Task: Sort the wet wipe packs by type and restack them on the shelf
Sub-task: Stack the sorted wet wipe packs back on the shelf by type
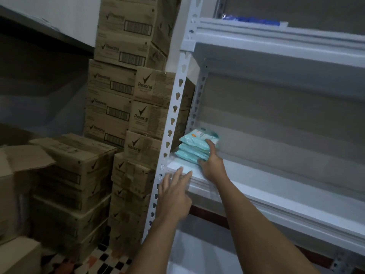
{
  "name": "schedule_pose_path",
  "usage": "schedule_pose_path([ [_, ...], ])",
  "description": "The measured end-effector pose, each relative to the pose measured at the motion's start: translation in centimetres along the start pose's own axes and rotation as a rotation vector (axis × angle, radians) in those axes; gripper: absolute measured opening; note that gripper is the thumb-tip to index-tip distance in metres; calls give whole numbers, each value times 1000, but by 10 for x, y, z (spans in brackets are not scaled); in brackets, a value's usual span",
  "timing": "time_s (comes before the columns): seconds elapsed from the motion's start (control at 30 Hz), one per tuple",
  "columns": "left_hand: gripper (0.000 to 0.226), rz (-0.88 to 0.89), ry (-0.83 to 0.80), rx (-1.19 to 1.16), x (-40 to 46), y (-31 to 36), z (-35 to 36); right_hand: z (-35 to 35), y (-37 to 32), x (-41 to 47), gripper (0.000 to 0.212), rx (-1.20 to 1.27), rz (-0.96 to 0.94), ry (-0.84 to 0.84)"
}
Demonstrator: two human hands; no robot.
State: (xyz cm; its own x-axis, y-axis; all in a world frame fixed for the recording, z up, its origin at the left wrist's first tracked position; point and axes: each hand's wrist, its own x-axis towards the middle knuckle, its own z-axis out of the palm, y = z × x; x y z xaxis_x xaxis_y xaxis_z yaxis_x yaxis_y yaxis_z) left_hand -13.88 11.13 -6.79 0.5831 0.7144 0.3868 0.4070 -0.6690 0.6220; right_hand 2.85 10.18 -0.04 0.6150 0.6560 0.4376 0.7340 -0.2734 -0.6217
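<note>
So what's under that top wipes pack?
More teal wet wipe packs in a stack, sitting on the white shelf. The right hand holds the stack's near side, covering part of it, so I can't count them all.

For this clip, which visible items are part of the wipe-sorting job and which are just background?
Job:
teal wet wipe packs, stacked
white shelf under them
right hand gripping the stack
left hand, fingers straight at the shelf edge

Background:
Rexona cartons
blue packs on the upper shelf

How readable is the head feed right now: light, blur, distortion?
Head view: dim and soft throughout; wide-angle bends the shelf upright; the wet wipe packs under the right hand have unreadable print; the left hand is slightly blurred; the carton logos are legible.
</note>
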Motion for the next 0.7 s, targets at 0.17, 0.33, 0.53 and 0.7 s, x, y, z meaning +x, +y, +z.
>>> schedule_pose_path([
  [0.17,92,20,96,-66,-7,0,19,18,2,35,71,-32,18,-34],
  [0.33,97,35,137,-123,-4,-7,30,24,6,49,75,-42,59,-39],
  [0.53,97,53,148,-102,-5,-6,32,22,-5,30,72,-124,-123,265],
  [0.7,97,55,139,-101,-6,-2,31,23,-4,29,46,-219,-257,155],
])
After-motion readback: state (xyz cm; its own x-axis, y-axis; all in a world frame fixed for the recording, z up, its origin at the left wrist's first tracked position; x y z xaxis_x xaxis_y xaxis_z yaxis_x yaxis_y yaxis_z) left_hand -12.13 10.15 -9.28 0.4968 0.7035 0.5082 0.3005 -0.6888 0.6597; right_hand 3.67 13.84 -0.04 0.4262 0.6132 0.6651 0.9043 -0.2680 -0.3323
